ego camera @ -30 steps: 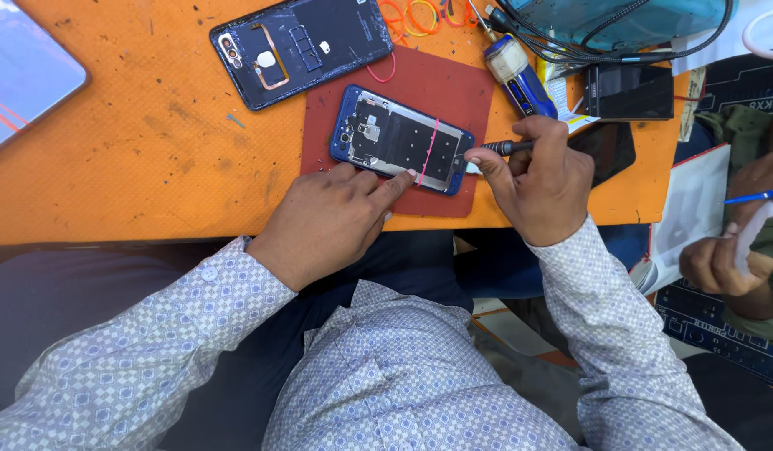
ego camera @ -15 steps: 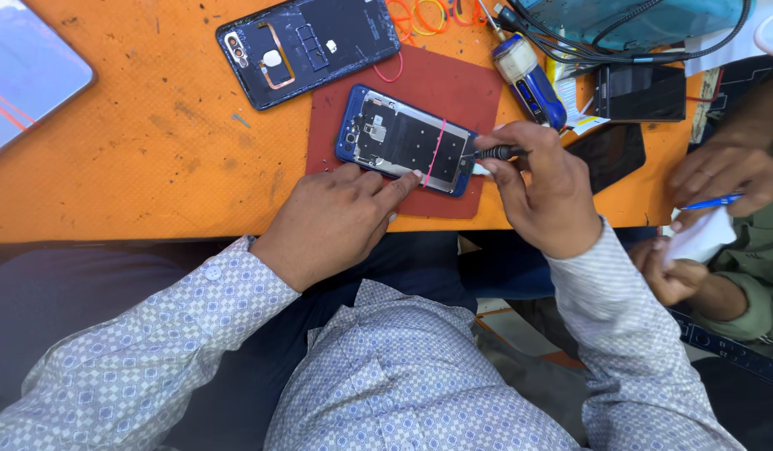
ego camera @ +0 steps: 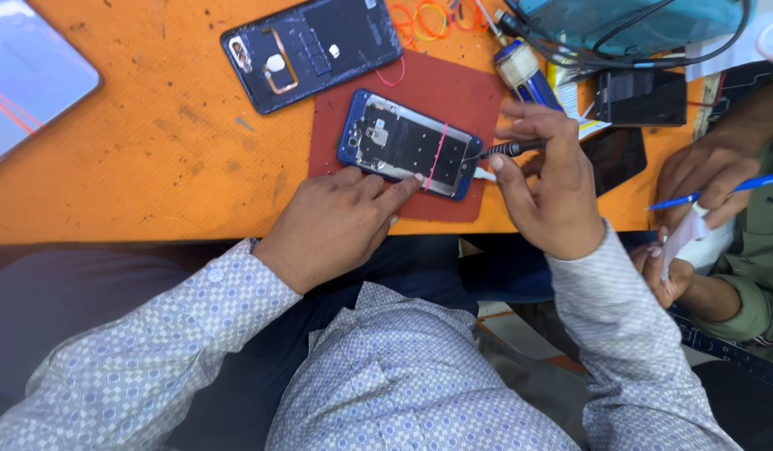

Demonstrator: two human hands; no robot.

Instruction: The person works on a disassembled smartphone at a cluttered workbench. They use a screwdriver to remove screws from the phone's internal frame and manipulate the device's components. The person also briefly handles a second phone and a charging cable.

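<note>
Left hand (ego camera: 340,225) flat, fingers pressing opened phone (ego camera: 410,144) at centre; right hand (ego camera: 549,188) grip closed on screwdriver (ego camera: 507,149).

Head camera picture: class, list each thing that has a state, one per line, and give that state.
Phone: back off, insides showing, flat on the red mat.
Back cover: off, inner side up.
Screwdriver: gripped by right hand, tip at phone.
Left hand: pressing phone's edge.
Blue pen: held by another person.

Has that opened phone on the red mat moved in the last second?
No. The opened phone lies at the same slant on the red mat, its corner beside the same mat edge.
</note>
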